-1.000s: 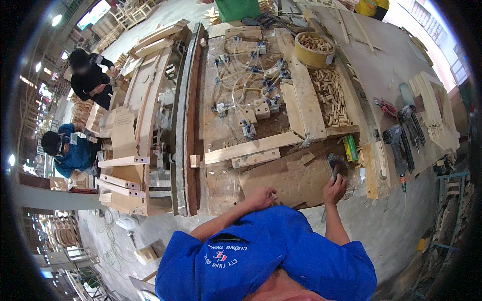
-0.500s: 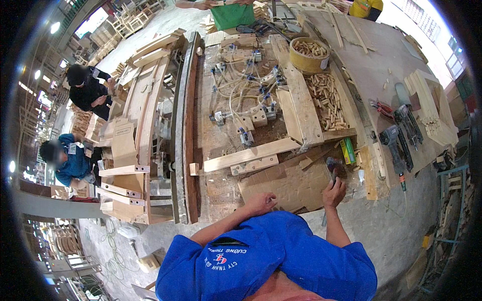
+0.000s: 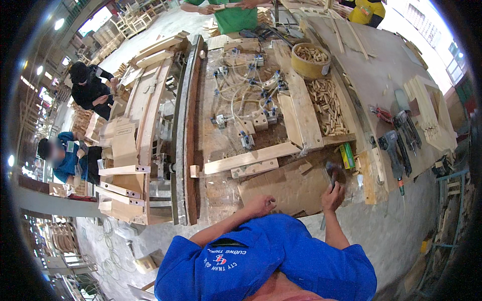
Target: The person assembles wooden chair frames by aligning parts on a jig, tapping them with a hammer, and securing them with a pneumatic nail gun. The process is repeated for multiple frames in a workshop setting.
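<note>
My right hand [image 3: 332, 197] is wrapped around the handle of a hammer [image 3: 335, 172], its dark head pointing away from me over the right part of a cardboard sheet [image 3: 281, 184]. The handle's end shows below the fist. My left hand [image 3: 260, 205] rests near the front edge of the cardboard, fingers curled together; whatever they may hold is hidden. Beyond the cardboard, a long wooden piece [image 3: 251, 158] lies at a slant, with a shorter drilled wooden block [image 3: 255, 168] along its near side. A green and yellow box [image 3: 347, 155] lies just past the hammer head.
Clear hoses with metal clamps [image 3: 246, 95] spread over the bench. Wooden dowels [image 3: 329, 108] fill a trough and a round yellow tub [image 3: 310, 62]. Power tools [image 3: 391, 145] lie at right near stacked wood [image 3: 427, 115]. Co-workers stand at left [image 3: 68, 158] and at the far side [image 3: 236, 17].
My right hand and the hammer have shifted very slightly; my left hand stays about where it was. At left, the co-worker in teal has raised their hands. The view has tilted a little.
</note>
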Demonstrator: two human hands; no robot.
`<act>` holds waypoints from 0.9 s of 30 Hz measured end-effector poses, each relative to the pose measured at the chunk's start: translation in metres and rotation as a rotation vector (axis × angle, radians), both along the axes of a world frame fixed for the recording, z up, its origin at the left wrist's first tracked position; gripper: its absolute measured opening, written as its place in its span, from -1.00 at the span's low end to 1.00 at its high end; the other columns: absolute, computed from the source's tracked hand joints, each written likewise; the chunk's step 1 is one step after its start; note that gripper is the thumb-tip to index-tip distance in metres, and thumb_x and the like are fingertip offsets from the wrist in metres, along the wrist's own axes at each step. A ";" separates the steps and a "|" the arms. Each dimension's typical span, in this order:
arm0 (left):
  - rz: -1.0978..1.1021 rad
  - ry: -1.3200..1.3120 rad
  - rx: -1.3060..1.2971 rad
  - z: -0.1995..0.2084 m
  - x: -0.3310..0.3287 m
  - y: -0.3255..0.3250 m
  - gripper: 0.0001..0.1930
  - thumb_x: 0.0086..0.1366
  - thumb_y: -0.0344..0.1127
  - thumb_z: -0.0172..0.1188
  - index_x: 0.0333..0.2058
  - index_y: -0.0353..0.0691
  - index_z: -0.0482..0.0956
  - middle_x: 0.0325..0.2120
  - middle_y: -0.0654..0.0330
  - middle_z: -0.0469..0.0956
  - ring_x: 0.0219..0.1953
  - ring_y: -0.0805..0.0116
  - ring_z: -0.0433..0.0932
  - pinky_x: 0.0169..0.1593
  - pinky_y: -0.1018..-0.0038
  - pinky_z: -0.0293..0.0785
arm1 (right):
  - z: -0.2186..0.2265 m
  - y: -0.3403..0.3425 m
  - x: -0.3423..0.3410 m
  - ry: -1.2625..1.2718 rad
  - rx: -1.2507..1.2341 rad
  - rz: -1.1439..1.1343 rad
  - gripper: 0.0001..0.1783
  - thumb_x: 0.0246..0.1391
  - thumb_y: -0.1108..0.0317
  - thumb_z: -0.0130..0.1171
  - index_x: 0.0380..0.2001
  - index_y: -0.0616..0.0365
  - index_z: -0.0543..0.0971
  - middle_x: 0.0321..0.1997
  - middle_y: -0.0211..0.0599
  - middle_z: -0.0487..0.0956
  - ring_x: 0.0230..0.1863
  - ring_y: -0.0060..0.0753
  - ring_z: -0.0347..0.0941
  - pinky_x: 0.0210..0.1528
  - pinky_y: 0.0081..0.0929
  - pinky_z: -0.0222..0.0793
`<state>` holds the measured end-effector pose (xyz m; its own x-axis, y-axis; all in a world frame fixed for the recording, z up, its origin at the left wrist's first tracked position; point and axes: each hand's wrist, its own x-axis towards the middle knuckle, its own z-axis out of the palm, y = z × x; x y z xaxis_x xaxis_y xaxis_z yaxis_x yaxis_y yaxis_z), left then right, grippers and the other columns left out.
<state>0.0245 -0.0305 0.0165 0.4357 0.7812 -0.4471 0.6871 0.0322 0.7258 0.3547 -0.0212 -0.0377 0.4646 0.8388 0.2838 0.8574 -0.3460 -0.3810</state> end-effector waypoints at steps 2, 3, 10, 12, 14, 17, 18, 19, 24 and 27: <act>-0.005 0.006 -0.021 -0.002 0.001 0.000 -0.59 0.33 -0.10 0.24 0.02 -0.25 0.66 -0.21 -0.10 0.71 -0.12 -0.12 0.68 0.00 0.09 0.58 | -0.001 -0.001 -0.001 -0.008 -0.007 -0.012 -0.63 0.28 0.24 0.13 0.06 0.20 0.52 0.00 0.10 0.49 0.05 0.28 0.42 0.06 0.13 0.34; 0.002 -0.006 -0.019 -0.003 0.000 -0.001 -0.59 0.33 -0.10 0.24 0.02 -0.24 0.66 -0.21 -0.10 0.71 -0.12 -0.11 0.68 0.00 0.10 0.58 | 0.000 -0.002 -0.001 -0.010 -0.018 -0.010 -0.63 0.28 0.23 0.13 0.06 0.20 0.52 0.00 0.10 0.49 0.06 0.28 0.42 0.06 0.13 0.34; 0.005 -0.026 -0.015 -0.023 -0.001 -0.004 -0.57 0.34 -0.10 0.23 0.08 -0.22 0.63 -0.20 -0.09 0.71 -0.11 -0.10 0.68 0.00 0.11 0.59 | 0.000 -0.002 0.001 -0.014 -0.002 0.025 -0.63 0.28 0.23 0.13 0.06 0.19 0.53 0.01 0.09 0.49 0.05 0.26 0.43 0.06 0.11 0.36; 0.010 -0.017 -0.023 -0.022 0.001 -0.005 -0.56 0.34 -0.09 0.22 0.08 -0.22 0.62 -0.19 -0.09 0.71 -0.10 -0.10 0.68 0.00 0.11 0.59 | 0.000 -0.002 0.002 0.004 -0.024 0.015 -0.64 0.28 0.24 0.13 0.06 0.19 0.53 0.02 0.09 0.50 0.05 0.26 0.43 0.06 0.10 0.36; 0.033 -0.017 -0.037 -0.023 -0.002 -0.005 -0.57 0.35 -0.07 0.21 0.08 -0.22 0.63 -0.18 -0.10 0.71 -0.10 -0.10 0.68 0.01 0.12 0.59 | 0.002 0.000 0.000 0.016 -0.048 0.009 -0.64 0.28 0.24 0.13 0.05 0.19 0.53 0.02 0.09 0.50 0.06 0.26 0.43 0.07 0.10 0.36; 0.037 -0.034 -0.031 -0.024 -0.002 -0.006 -0.56 0.36 -0.07 0.21 0.07 -0.22 0.63 -0.17 -0.10 0.71 -0.09 -0.11 0.68 0.01 0.12 0.59 | 0.003 0.001 -0.002 -0.001 -0.047 0.018 -0.63 0.27 0.24 0.14 0.05 0.19 0.54 0.00 0.10 0.51 0.04 0.26 0.44 0.06 0.10 0.36; 0.036 -0.036 -0.039 -0.024 -0.002 -0.006 -0.57 0.35 -0.06 0.21 0.06 -0.22 0.64 -0.17 -0.10 0.71 -0.09 -0.11 0.68 0.01 0.11 0.59 | 0.001 0.001 -0.001 -0.022 -0.018 0.027 -0.63 0.26 0.24 0.16 0.06 0.19 0.54 -0.02 0.10 0.51 0.02 0.26 0.44 0.05 0.10 0.36; 0.035 -0.037 -0.046 -0.023 -0.002 -0.007 -0.57 0.35 -0.06 0.21 0.06 -0.23 0.64 -0.18 -0.10 0.71 -0.09 -0.12 0.68 0.01 0.11 0.59 | -0.001 0.000 0.000 -0.041 0.010 0.037 -0.62 0.25 0.24 0.17 0.07 0.19 0.55 -0.05 0.11 0.52 0.00 0.25 0.45 0.03 0.11 0.36; 0.064 -0.050 -0.012 -0.022 -0.001 -0.009 -0.58 0.35 -0.06 0.21 0.02 -0.24 0.66 -0.19 -0.13 0.70 -0.11 -0.16 0.68 0.00 0.08 0.59 | -0.007 -0.001 0.002 -0.047 -0.030 0.032 -0.60 0.24 0.26 0.18 0.08 0.21 0.53 -0.01 0.10 0.52 0.05 0.24 0.44 0.07 0.11 0.36; 0.081 -0.037 0.015 -0.027 0.001 -0.009 -0.60 0.35 -0.06 0.21 -0.01 -0.23 0.68 -0.19 -0.16 0.70 -0.11 -0.17 0.67 0.00 0.06 0.59 | -0.006 -0.001 0.001 -0.031 -0.050 0.026 -0.59 0.24 0.25 0.18 0.09 0.22 0.52 0.03 0.09 0.52 0.09 0.25 0.43 0.10 0.09 0.36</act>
